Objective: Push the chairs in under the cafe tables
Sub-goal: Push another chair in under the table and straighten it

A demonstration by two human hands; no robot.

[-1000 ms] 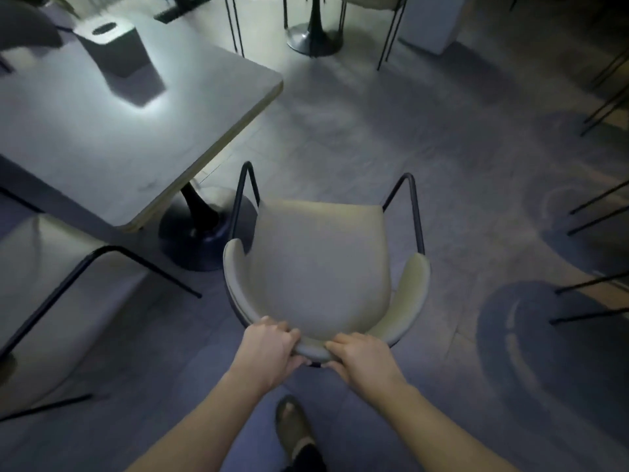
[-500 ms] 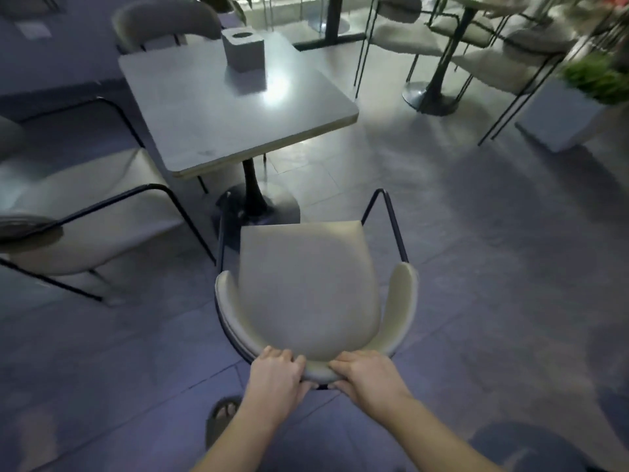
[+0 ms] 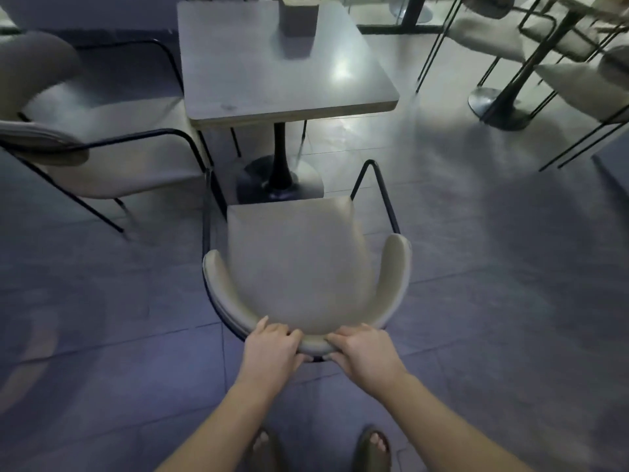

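Observation:
A beige padded chair (image 3: 299,257) with thin black metal arms stands in front of me, its seat facing a square grey cafe table (image 3: 272,66) on a black pedestal base (image 3: 279,178). The seat's front edge reaches the pedestal base and sits short of the tabletop edge. My left hand (image 3: 272,345) and my right hand (image 3: 366,352) both grip the top of the curved backrest, side by side.
A second beige chair (image 3: 112,144) stands at the table's left side, close to my chair's left arm. A grey box (image 3: 299,15) sits on the tabletop. Another pedestal table and chairs (image 3: 558,56) are at the upper right. My sandalled feet (image 3: 320,447) are below.
The chair has swung round from beside the table corner to face the table's near edge squarely, and it has moved closer to the pedestal. Both hands stayed on the backrest.

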